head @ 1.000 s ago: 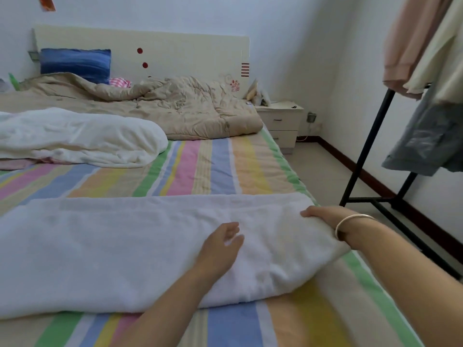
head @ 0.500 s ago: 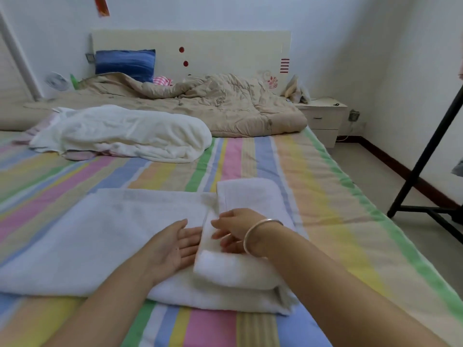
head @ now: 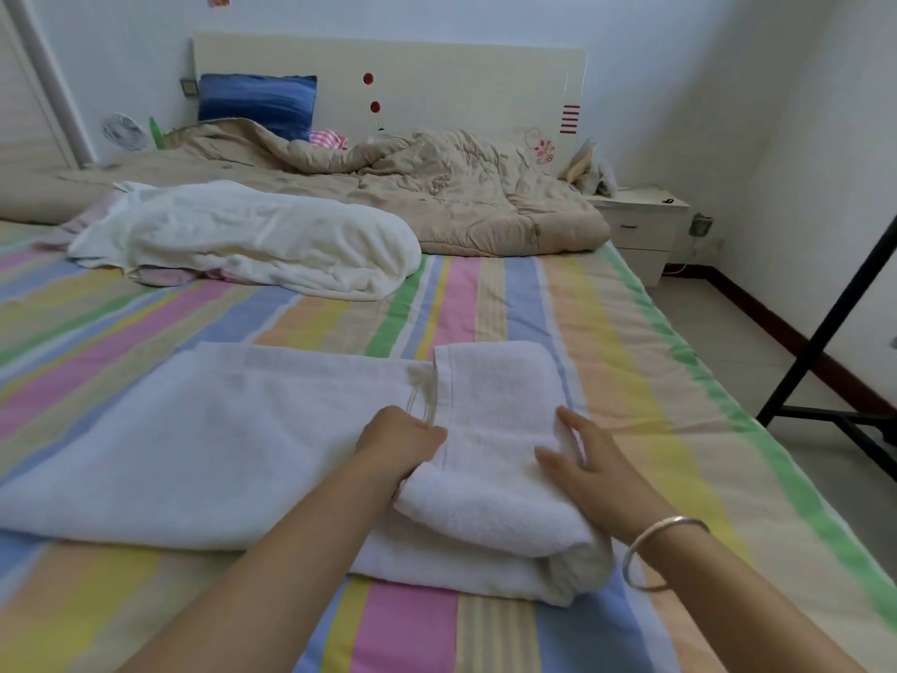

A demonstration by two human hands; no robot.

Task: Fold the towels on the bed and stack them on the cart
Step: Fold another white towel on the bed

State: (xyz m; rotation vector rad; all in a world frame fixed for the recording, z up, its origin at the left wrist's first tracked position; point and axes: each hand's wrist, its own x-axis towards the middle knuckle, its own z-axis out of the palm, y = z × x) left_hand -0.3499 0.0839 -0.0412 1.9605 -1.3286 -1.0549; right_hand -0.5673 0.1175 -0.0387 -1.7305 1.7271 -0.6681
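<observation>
On the near part of the bed (head: 631, 381), right under us, lies the white towel (head: 233, 439), its long axis running left to right across the striped sheet; its right end is already turned over onto itself as a thick flap (head: 495, 405), while the longer left stretch lies flat in a single layer. We see the left hand (head: 398, 444) at the flap's free edge, fingers curled into the cloth and gripping it; the right hand (head: 582, 463) is at the flap's rounded outer fold with fingers spread and loose, holding nothing, and we cannot tell whether it presses or only hovers. The unfolded length lies to the left of both hands, so we judge the left hand the nearer one for carrying the next fold that way. The cloth looks soft, plush and limp, with a plain woven band near its edge. Farther up the bed a rumpled heap of white towels (head: 252, 235) waits unfolded; beyond it a beige quilt (head: 437, 187); no cart is in view.
</observation>
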